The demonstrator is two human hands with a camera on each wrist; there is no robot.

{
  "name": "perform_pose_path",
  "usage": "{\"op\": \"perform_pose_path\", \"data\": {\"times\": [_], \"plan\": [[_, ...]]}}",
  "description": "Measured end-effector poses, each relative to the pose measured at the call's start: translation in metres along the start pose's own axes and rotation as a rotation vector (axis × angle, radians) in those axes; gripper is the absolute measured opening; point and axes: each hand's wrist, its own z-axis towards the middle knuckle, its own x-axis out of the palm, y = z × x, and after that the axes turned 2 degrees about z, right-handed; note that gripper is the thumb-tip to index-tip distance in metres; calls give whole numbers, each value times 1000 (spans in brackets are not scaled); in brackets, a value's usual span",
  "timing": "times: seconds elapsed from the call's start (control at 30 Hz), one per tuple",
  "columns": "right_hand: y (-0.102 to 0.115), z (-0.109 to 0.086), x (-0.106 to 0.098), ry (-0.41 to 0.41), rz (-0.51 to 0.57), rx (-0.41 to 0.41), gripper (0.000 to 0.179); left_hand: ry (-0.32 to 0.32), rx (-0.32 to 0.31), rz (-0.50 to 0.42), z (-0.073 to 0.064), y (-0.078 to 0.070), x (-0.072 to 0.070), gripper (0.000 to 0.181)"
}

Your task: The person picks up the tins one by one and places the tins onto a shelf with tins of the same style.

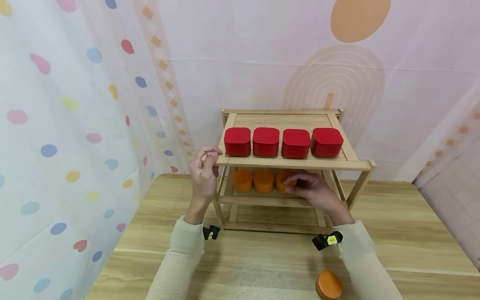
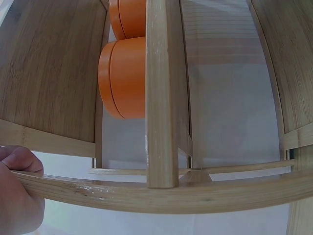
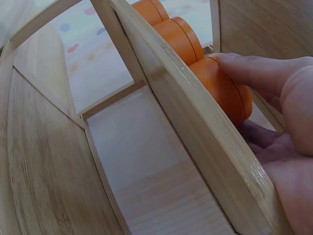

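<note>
My right hand (image 1: 313, 192) reaches under the top board and grips a round orange tin (image 3: 220, 90) on the middle shelf, thumb on one side and fingers on the other. To its left stand two like tins, a middle tin (image 1: 263, 181) and a left tin (image 1: 242, 180), close together in a row. At the front left corner of the wooden rack (image 1: 262, 161), my left hand (image 1: 204, 171) holds the top board's edge with curled fingers. In the left wrist view only part of the left hand (image 2: 19, 191) shows, at the rack's side bar.
Several red square tins, one of them at the left (image 1: 237, 141), stand in a row on the top shelf. Another orange tin (image 1: 328, 285) lies on the wooden table (image 1: 262, 266) near the right forearm. A patterned curtain (image 1: 240, 75) hangs behind the rack.
</note>
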Motion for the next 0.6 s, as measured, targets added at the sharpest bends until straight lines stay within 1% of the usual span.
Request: {"op": "perform_pose_path", "data": {"times": [0.27, 0.6], "plan": [[-2, 0, 0, 19, -6, -19, 18, -1, 3, 7, -1, 1, -1, 25], [0, -1, 0, 2, 4, -26, 18, -2, 8, 12, 0, 0, 0, 25]]}}
